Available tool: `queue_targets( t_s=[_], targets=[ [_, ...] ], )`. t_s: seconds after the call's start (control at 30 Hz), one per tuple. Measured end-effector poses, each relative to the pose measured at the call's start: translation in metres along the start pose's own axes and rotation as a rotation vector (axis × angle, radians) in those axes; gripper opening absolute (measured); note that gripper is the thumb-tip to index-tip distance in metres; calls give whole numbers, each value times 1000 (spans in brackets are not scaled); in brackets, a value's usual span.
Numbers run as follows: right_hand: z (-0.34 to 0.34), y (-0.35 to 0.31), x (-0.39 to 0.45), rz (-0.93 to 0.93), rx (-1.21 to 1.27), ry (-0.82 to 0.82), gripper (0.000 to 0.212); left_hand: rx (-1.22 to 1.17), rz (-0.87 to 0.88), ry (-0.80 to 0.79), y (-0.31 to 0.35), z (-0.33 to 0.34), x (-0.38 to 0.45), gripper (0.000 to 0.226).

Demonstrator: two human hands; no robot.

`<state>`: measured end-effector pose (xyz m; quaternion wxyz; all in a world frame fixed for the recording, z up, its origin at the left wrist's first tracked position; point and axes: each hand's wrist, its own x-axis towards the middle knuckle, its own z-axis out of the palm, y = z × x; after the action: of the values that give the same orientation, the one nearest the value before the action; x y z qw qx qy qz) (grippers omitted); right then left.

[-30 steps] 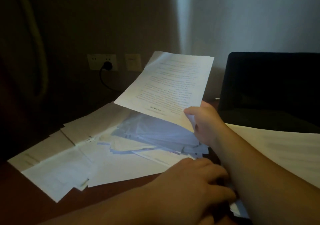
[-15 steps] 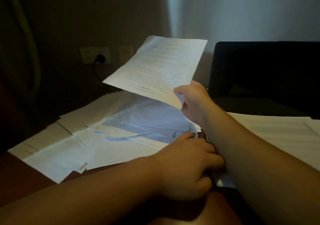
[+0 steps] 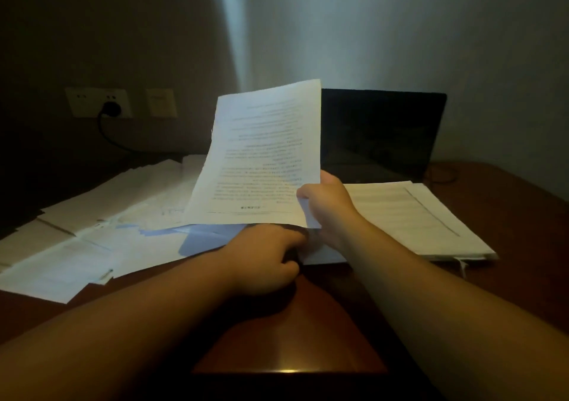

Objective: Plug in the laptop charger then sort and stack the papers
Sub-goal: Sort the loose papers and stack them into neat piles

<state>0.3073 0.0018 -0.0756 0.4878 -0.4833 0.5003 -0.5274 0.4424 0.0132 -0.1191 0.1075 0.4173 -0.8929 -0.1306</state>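
Observation:
My right hand (image 3: 328, 208) pinches the lower right corner of a printed sheet (image 3: 261, 160) and holds it nearly upright above the table. My left hand (image 3: 264, 259) lies just below it with fingers curled on the edge of loose papers (image 3: 101, 215) spread over the left of the table. A neat stack of papers (image 3: 421, 218) lies to the right, in front of the open black laptop (image 3: 381, 132). The black charger plug (image 3: 111, 109) sits in the wall socket (image 3: 98, 103), its cable running down toward the table.
The brown wooden table (image 3: 292, 333) shows bare wood near me and at the far right. A second wall plate (image 3: 161, 103) is beside the socket. A thin cable (image 3: 440, 174) curls to the right of the laptop.
The right hand has swung the lifted sheet rightward and tipped it more upright, in front of the laptop's left edge. The left hand stays on the papers below.

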Motion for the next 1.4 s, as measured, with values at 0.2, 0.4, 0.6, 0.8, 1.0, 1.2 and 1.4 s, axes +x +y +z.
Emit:
queue_targets(
  t_s=[0.2, 0.4, 0.6, 0.8, 1.0, 1.2, 1.4],
  targets=[
    [-21, 6, -35, -24, 79, 172, 41, -58, -144, 11, 15, -7, -13, 44],
    [-38, 14, -63, -52, 215, 417, 38, -144, -251, 112, 27, -7, -17, 42],
    [-49, 29, -74, -56, 332, 611, 31, -234, -408, 297, 30, 0, -2, 42],
    [-43, 35, -73, 73, 322, 660, 30, -132, -341, 288, 40, 9, 6, 56],
    [-33, 32, -76, 102, 478, 487, 20, -8, -282, 220, 38, 14, 7, 67],
    [-37, 29, -82, 280, 346, 370, 17, -20, -255, 215, 35, 14, 7, 67],
    [-48, 22, -92, 365, -5, 255, 36, 77, -204, 166, 37, 16, 8, 60]
  ],
)
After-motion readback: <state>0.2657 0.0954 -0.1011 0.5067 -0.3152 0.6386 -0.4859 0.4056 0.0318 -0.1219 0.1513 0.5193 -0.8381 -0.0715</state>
